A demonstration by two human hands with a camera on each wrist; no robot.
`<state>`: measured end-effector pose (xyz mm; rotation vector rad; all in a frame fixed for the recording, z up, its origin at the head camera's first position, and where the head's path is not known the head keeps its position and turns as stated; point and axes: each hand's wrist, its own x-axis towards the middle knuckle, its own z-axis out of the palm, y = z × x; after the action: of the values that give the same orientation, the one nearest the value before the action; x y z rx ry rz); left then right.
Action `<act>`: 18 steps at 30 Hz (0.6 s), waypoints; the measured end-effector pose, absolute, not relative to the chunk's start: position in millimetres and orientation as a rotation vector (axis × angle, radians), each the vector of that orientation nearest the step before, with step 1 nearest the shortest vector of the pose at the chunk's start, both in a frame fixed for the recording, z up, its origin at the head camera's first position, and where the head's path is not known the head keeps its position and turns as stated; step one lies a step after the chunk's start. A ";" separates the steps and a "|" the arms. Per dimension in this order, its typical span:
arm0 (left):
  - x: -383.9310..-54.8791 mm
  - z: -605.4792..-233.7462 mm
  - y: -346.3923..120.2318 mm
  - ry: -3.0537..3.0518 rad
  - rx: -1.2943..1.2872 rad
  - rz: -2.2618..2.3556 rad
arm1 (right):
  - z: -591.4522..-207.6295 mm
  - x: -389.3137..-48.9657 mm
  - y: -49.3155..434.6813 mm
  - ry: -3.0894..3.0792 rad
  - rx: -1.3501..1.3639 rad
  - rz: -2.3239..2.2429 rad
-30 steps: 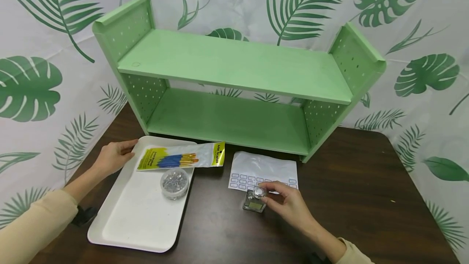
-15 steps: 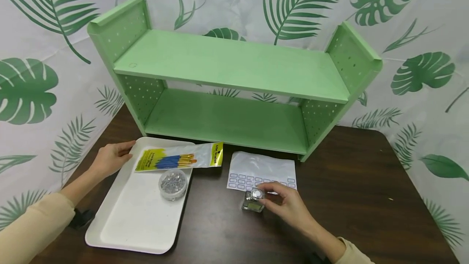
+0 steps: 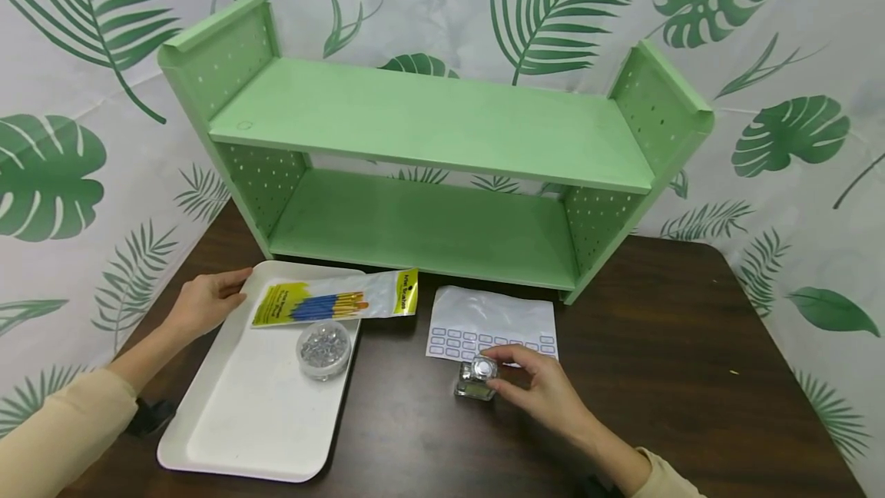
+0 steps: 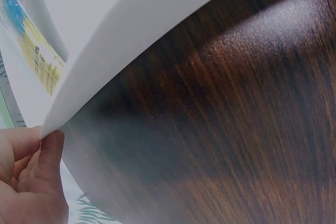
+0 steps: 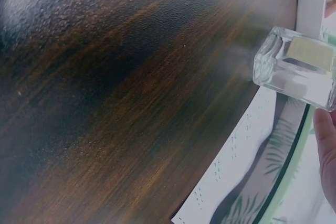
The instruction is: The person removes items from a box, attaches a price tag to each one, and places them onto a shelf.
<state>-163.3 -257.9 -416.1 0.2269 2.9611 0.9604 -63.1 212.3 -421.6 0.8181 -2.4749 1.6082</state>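
My left hand [image 3: 206, 306] pinches the far left rim of a white tray [image 3: 249, 436]; the left wrist view shows thumb and finger on the tray's edge [image 4: 110, 45]. On the tray lie a pack of paintbrushes [image 3: 325, 304], jutting over the right rim, and a round clear tub [image 3: 324, 350] of small shiny pieces. My right hand [image 3: 542, 390] pinches the clear cap of a small square glass bottle [image 3: 473, 388], which stands on the table. In the right wrist view the glass bottle [image 5: 296, 66] shows a pale gold label, and part of the hand is cut off.
Behind the bottle a white sheet with several small printed label boxes [image 3: 492, 313] lies on the dark wood table [image 3: 664, 360]. A green two-level shelf [image 3: 429, 229] stands at the back, before a leaf-patterned cloth [image 3: 760, 267].
The head view has shifted slightly, so most things appear a little further left. Both hands keep their holds on the tray and the bottle.
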 end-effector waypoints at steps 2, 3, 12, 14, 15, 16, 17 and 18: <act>-163.6 -416.7 -257.5 2.963 0.235 0.965 | -421.1 -62.4 213.5 -2.484 0.812 1.616; -163.8 -417.0 -257.4 2.963 0.238 0.966 | -420.7 -62.0 214.2 -2.488 0.808 1.621; -164.7 -419.1 -257.4 2.965 0.229 0.975 | -411.0 -69.3 230.0 -2.450 0.416 1.701; -164.3 -419.3 -258.4 2.973 0.227 0.975 | -410.0 -76.8 237.9 -2.468 0.195 1.669; -164.1 -419.3 -258.9 2.975 0.226 0.974 | -410.6 -81.2 242.5 -2.487 0.089 1.643; -163.7 -419.2 -259.2 2.978 0.227 0.970 | -412.0 -85.9 247.5 -2.513 -0.007 1.605; -163.5 -419.1 -259.4 2.978 0.227 0.966 | -413.9 -90.5 252.6 -2.542 -0.087 1.561; -163.4 -419.2 -259.6 2.980 0.226 0.962 | -416.0 -94.8 257.2 -2.574 -0.150 1.518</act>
<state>-163.4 -259.6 -419.2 0.2263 2.9798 0.9621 -94.8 257.2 -416.0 -0.1498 -2.5736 1.5181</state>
